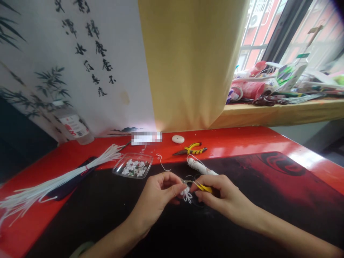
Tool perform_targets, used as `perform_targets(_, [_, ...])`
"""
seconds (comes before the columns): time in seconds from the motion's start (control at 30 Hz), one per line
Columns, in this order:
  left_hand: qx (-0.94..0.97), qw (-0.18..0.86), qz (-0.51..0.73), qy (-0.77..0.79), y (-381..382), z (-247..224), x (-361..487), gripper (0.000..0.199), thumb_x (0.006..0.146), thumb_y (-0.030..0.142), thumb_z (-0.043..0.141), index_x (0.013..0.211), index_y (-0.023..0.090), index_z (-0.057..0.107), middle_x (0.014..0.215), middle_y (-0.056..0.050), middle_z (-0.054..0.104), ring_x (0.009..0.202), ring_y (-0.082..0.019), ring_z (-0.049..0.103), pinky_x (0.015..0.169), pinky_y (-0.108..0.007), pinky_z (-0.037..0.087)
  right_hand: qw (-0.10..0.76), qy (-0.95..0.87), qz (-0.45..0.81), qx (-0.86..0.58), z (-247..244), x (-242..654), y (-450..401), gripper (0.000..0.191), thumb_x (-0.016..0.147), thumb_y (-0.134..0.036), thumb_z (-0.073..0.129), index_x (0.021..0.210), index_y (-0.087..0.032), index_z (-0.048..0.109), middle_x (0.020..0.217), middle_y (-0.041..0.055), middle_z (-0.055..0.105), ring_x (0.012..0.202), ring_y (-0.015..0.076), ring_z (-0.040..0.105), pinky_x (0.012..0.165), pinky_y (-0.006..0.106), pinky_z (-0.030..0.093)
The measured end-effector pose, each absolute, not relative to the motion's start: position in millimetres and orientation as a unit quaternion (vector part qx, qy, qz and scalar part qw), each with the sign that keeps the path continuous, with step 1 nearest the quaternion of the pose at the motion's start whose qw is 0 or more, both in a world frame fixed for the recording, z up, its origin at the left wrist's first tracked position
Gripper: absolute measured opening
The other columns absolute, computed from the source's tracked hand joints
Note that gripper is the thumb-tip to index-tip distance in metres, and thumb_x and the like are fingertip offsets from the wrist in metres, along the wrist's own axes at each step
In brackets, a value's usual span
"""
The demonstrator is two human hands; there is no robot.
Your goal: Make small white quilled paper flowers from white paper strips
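My left hand (161, 195) pinches a small white looped cord piece (187, 195), whose loops hang below the fingertips. Close on its right, my right hand (219, 191) is closed around a tool with yellow handles (203, 187). The tool's metal end reaches toward the top of the white piece, between the two hands; whether it touches is too small to tell. Just beyond my right hand lies a white thread roll (200, 166), with a loose thread at its left end.
A clear tray (133, 165) of white flower beads stands left of my hands. Yellow-black pliers (190, 149) and a white oval object (177, 139) lie behind. Bundled white cords (67, 175) stretch across the left side. A bottle (75, 125) stands at the back left.
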State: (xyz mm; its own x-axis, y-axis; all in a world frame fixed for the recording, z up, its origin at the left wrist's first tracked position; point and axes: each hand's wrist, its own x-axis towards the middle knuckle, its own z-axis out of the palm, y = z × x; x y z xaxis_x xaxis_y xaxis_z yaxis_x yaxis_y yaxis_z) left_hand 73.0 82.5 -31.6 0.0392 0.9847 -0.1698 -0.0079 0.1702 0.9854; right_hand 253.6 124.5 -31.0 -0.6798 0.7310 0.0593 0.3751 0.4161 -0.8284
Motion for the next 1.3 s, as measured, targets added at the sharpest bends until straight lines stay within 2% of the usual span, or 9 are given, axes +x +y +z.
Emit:
perform_targets(0.23, [0.522,0.515,0.433,0.524,85,-33,74,0.015,0.073,0.029,0.059,0.075,0.016,0.065,0.072,0.0,0.062,0.067,-0.011,0.055,0.06,-0.021,0.045,0.2,-0.74,0.528,-0.365,-31,251,128,0.017,0.079,-0.028,0.05,0.084,-0.016,0.06,0.07,0.0007,0.059,0.065,0.0122,0.052,0.056,0.022,0.037])
perform_targets(0.3, [0.516,0.527,0.434,0.518,84,-35,75,0.014,0.073,0.028,0.06,0.077,0.016,0.065,0.074,-0.001,0.063,0.067,-0.012,0.056,0.061,-0.021,0.045,0.203,-0.728,0.549,-0.357,-32,250,127,0.015,0.077,-0.028,0.053,0.085,-0.016,0.059,0.071,-0.0001,0.059,0.065,0.0115,0.051,0.055,0.021,0.036])
perform_targets(0.47, [0.469,0.572,0.449,0.501,84,-37,77,0.018,0.07,0.024,0.064,0.086,0.016,0.06,0.077,0.0,0.064,0.069,-0.012,0.059,0.064,-0.022,0.046,0.224,-0.718,0.547,-0.368,-34,247,126,0.011,0.076,-0.024,0.054,0.075,-0.015,0.06,0.068,-0.0003,0.06,0.061,0.0096,0.048,0.053,0.02,0.032])
perform_targets(0.63, [0.484,0.56,0.479,0.472,81,-37,78,0.03,0.065,0.016,0.068,0.093,0.018,0.056,0.081,-0.001,0.065,0.08,-0.015,0.059,0.077,-0.026,0.044,0.253,-0.645,0.594,-0.409,-32,245,128,0.01,0.075,-0.025,0.055,0.073,-0.016,0.058,0.06,-0.0021,0.058,0.046,0.0055,0.034,0.042,0.018,0.021])
perform_targets(0.73, [0.487,0.539,0.487,0.485,79,-38,80,0.027,0.066,0.015,0.067,0.091,0.018,0.056,0.079,-0.001,0.065,0.078,-0.014,0.06,0.075,-0.025,0.045,0.261,-0.588,0.649,-0.406,-30,242,126,0.008,0.072,-0.023,0.056,0.072,-0.015,0.056,0.06,-0.0021,0.057,0.042,0.0043,0.026,0.039,0.019,0.014])
perform_targets(1.0, [0.485,0.484,0.502,0.528,79,-36,80,0.007,0.07,0.021,0.064,0.077,0.019,0.063,0.075,0.001,0.065,0.073,-0.012,0.06,0.07,-0.021,0.046,0.273,-0.509,0.735,-0.356,-32,243,124,0.01,0.073,-0.021,0.055,0.073,-0.012,0.054,0.063,-0.0006,0.057,0.04,0.0018,0.022,0.039,0.02,0.01])
perform_targets(1.3, [0.434,0.514,0.523,0.523,78,-30,84,0.005,0.064,0.018,0.068,0.069,0.018,0.068,0.065,0.002,0.067,0.062,-0.011,0.058,0.061,-0.019,0.047,0.259,-0.476,0.775,-0.325,-34,245,124,0.012,0.072,-0.024,0.058,0.073,-0.012,0.056,0.06,-0.002,0.051,0.041,0.0019,0.019,0.04,0.021,0.008])
